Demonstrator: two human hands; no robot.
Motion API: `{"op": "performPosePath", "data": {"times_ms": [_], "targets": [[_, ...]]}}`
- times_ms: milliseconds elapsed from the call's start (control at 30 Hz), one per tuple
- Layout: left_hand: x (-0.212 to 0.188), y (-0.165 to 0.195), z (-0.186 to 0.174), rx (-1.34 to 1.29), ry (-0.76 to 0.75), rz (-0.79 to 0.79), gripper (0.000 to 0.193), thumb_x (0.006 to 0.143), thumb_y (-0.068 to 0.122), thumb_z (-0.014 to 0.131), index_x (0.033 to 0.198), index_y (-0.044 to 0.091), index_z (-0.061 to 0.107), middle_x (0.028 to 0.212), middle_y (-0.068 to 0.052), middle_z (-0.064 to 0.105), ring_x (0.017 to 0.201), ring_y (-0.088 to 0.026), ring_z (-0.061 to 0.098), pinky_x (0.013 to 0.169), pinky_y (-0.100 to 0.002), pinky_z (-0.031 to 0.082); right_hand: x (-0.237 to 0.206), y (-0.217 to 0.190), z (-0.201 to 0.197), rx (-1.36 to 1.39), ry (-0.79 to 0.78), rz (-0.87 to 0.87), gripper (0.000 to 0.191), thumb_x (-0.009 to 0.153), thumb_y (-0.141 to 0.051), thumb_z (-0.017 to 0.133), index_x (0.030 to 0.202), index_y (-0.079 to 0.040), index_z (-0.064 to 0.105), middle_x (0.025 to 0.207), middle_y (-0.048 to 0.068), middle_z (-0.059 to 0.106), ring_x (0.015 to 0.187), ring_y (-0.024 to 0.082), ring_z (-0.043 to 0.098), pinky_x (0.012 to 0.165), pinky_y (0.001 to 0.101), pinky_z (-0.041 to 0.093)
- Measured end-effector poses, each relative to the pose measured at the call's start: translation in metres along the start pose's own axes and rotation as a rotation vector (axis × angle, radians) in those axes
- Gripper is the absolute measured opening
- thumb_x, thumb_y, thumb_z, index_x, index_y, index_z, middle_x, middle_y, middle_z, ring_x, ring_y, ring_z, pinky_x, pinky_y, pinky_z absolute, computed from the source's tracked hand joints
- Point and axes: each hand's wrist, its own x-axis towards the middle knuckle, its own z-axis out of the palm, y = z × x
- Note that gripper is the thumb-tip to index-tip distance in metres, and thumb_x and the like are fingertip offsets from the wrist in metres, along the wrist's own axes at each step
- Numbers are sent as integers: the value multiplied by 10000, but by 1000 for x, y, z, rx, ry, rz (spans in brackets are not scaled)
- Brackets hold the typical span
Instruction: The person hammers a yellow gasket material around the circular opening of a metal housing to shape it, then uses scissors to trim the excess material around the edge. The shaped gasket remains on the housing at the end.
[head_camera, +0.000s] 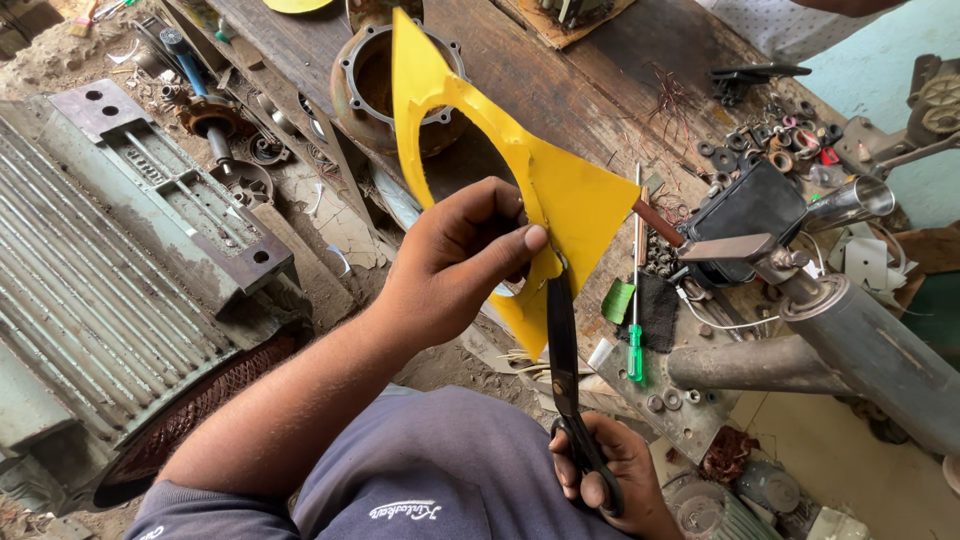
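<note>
From the head camera, looking down: my left hand (462, 255) pinches a yellow sheet (560, 195), thumb pressed flat on its near face and fingers curled behind, so the grip is closed tight on the sheet's inner edge. The sheet stands tilted up in front of me, with a large curved cut-out through which the round metal housing (385, 85) shows. My right hand (610, 478) is wrapped through the handles of black scissors (562, 350), fingers closed around the loops. The blades run up from that hand and meet the lower edge of the yellow sheet just below my left thumb; I cannot tell how far apart the blades stand.

Taking the yellow sheet as my mark: to its left lies a big ribbed grey motor body (110, 280) with copper windings showing at its open end. Just right of the sheet a green-handled screwdriver (635, 300) lies on the wooden bench (560, 80). Further right sit a black box (745, 215) and a heavy grey pipe (860, 350). Beyond the sheet, up and right, small washers and nuts (770, 145) lie scattered.
</note>
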Motion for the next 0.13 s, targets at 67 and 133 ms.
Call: {"op": "performPosePath", "data": {"times_ms": [67, 133], "targets": [[2, -2, 3, -25, -15, -17, 158, 1041, 134, 675, 1091, 18, 580, 872, 5, 609, 790, -63, 598, 706, -238, 510, -2, -4, -5, 7, 14, -15, 732, 722, -471, 915, 1143, 64, 648, 804, 93, 631, 691, 153, 618, 593, 264, 488], [3, -3, 4, 23, -29, -46, 159, 1044, 135, 683, 1076, 16, 583, 861, 1, 607, 793, -64, 600, 705, -238, 512, -3, -7, -11, 11, 16, -30, 734, 733, -468, 916, 1155, 69, 647, 819, 103, 633, 698, 156, 616, 601, 266, 490]]}}
